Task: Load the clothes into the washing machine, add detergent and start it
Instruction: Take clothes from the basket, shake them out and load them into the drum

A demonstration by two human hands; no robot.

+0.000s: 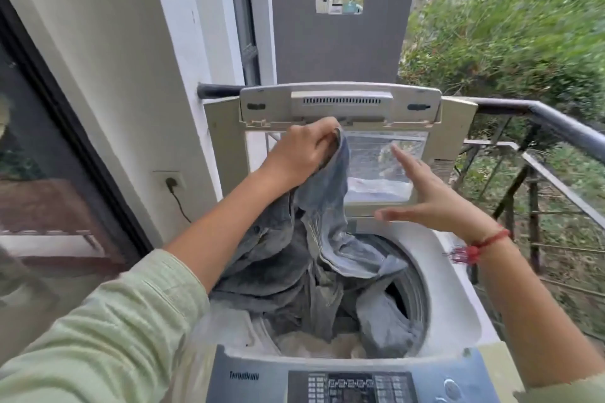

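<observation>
Mid-frame above the washing machine (458,298), loading step imo: my left hand (304,149) grips the jeans (327,203) bunched, rest draped half in the tub; right hand (438,199) flat, fingers spread, empty. Next I'd let go & push them down.

Balcony w/ white wall (108,59) + socket (170,180) at left, dark railing (540,114) at right, green bushes (507,42) beyond, daylight.

Soft, even daylight comes from the open right side; shadows are faint. Motion blur smears the bushes (510,26) at upper right and the glass door (49,173) at left. Pale glare covers the lid window (383,170). Frame edges bend, wide-angle.
</observation>
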